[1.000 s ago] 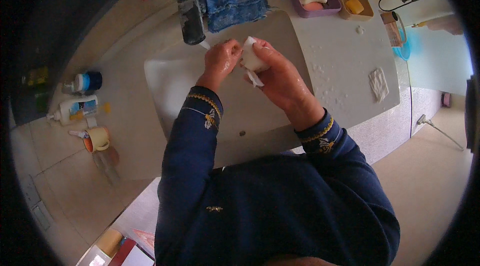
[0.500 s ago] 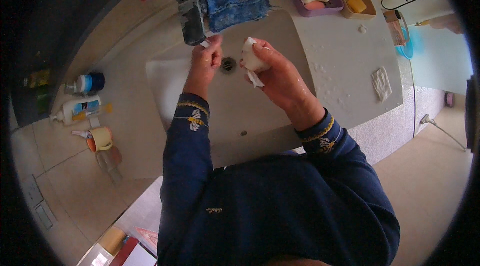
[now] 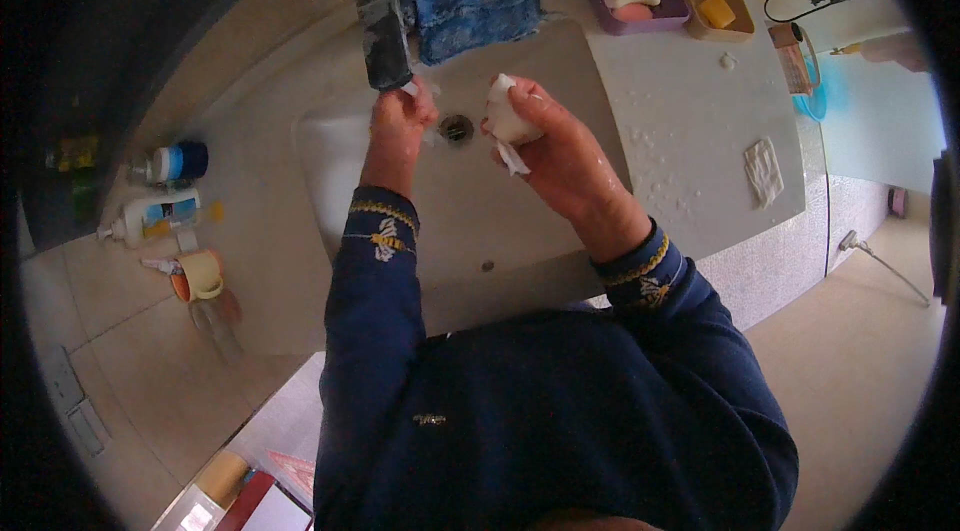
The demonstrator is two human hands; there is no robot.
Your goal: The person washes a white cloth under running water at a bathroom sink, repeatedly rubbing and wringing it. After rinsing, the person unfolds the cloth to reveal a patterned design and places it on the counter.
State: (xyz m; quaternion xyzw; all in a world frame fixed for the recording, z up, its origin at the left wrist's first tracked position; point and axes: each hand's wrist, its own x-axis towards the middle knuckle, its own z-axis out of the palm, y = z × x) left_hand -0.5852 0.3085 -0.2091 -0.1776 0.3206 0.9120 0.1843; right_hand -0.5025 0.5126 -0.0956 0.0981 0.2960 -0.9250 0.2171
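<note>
My left hand (image 3: pixel 402 116) is directly under the spout of the dark tap (image 3: pixel 388 56), its fingers curled in and partly hidden by the tap. White water shows at the spout and runs over the fingers; I see nothing held there. To the right, above the basin, my right hand (image 3: pixel 555 131) is closed around a crumpled white cloth (image 3: pixel 512 116), thin like a wipe, with a loose corner hanging below the fingers. The skin of that hand looks wet. Between the hands, lower down, lies the drain (image 3: pixel 456 129) of the white sink (image 3: pixel 570 61).
A folded blue cloth (image 3: pixel 478 11) lies behind the basin. Right on the counter are a purple soap box (image 3: pixel 640 23), a beige soap box (image 3: pixel 735 29), a flat white cloth (image 3: pixel 763 171) and water drops. A pump bottle (image 3: pixel 160 216) and a cream mug (image 3: pixel 205 274) stand left.
My left hand has shifted slightly left and turned under the tap, and more water splashes beside it. My right hand keeps its grip on the white cloth, nearly still.
</note>
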